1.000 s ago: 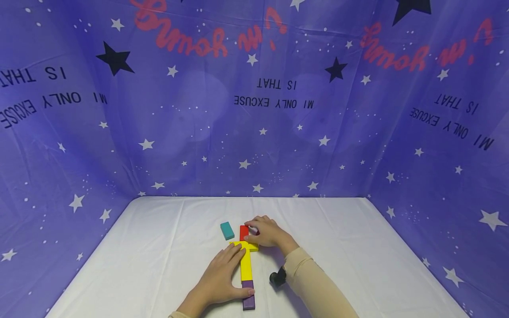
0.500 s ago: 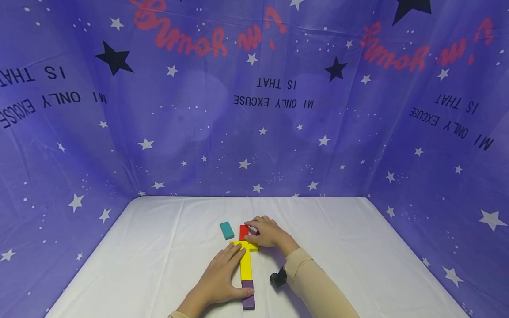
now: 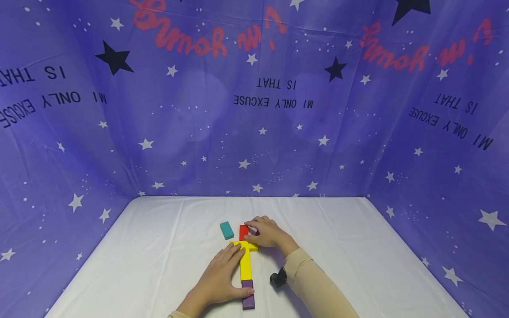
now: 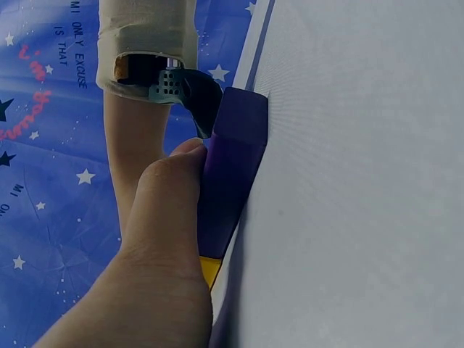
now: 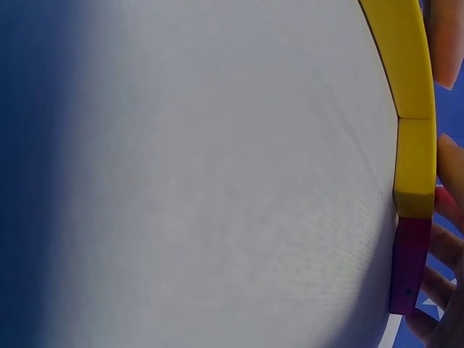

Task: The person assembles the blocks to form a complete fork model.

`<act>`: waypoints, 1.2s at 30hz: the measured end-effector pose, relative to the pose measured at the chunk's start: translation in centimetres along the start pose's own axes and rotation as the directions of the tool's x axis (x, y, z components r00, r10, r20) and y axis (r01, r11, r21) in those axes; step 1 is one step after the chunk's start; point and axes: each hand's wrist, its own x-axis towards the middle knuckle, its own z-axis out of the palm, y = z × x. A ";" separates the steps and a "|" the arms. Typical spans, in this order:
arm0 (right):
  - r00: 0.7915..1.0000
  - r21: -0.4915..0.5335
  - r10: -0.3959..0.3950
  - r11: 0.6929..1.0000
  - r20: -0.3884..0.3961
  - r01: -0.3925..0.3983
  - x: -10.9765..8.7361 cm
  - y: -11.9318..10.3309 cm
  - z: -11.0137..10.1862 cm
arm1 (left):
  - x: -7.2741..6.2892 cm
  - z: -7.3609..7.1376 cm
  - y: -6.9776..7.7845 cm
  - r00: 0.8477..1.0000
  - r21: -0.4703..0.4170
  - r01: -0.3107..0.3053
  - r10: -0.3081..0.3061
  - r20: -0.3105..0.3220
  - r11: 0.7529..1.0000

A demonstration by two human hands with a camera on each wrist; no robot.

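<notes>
In the head view, wooden blocks lie in a cross-like row. A long yellow block (image 3: 246, 267) meets a yellow crosspiece (image 3: 251, 246), with a purple block (image 3: 248, 301) at its near end. My left hand (image 3: 219, 276) rests along the row, its thumb on the purple block and fingertips at the yellow ones. Beyond the crosspiece lies a red block (image 3: 244, 232). My right hand (image 3: 271, 232) arches over a dark red block (image 5: 412, 264) beside it, thumb at the near end and fingers at the far end. The palm hides most of that block from above.
A teal block (image 3: 227, 230) lies apart, left of the red one. White cloth (image 3: 167, 247) covers the table, and a purple star-printed curtain (image 3: 254, 145) rises behind and at both sides. A black wrist camera (image 3: 278, 277) sticks out from the right sleeve.
</notes>
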 end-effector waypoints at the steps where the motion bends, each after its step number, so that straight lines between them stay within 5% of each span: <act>1: 1.000 0.001 0.000 1.000 -0.002 0.000 0.0 0.0 0.0 | 0.0 0.0 0.0 1.000 0.001 -0.002 0.002 0.000 1.000; 36: 1.000 -0.033 -0.017 0.999 -0.023 0.016 0.0 0.1 0.3 | -0.2 -0.1 0.2 1.000 -0.010 0.012 -0.012 0.006 1.000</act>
